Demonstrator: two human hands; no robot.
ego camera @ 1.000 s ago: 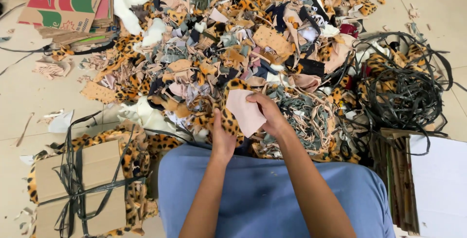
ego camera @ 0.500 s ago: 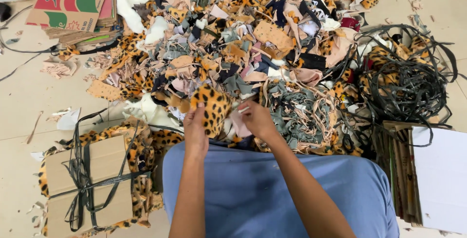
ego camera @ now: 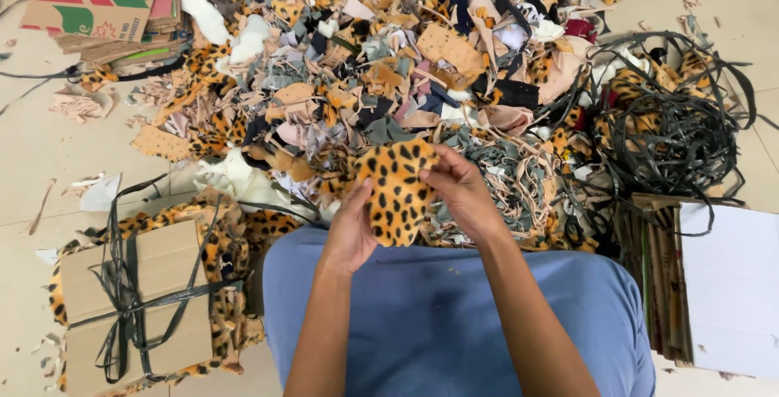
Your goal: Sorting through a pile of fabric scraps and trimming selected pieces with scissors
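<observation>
So you've got a leopard-print fur scrap (ego camera: 396,193) held up over your lap, just this side of the heap. Your left hand (ego camera: 350,231) grips its lower left edge, fingers closed on the fabric, and your right hand (ego camera: 462,194) pinches the upper right edge, thumb on the front. Spotted side faces you, and it's stretched flat between both hands. Looks to me like the checking step: you're sizing the piece up before it goes anywhere.

At 9 o'clock from your knee sits a bundle of leopard pieces (ego camera: 138,300) sandwiched in cardboard and tied with dark strap. At 3 o'clock there's a stack of cardboard sheets (ego camera: 698,283), standing close to your leg.

Further out, at 12 o'clock, the big scrap pile (ego camera: 389,64) spreads across the floor, a mix of tan, grey, pink, black and more leopard. At 2 o'clock a tangle of dark strapping (ego camera: 673,137) lies on its edge. Way out at 10 o'clock, flattened printed boxes (ego camera: 105,4).

My guess is the next move calls for one hand letting go while the other keeps its hold, so the scrap doesn't flop back into the mix.
</observation>
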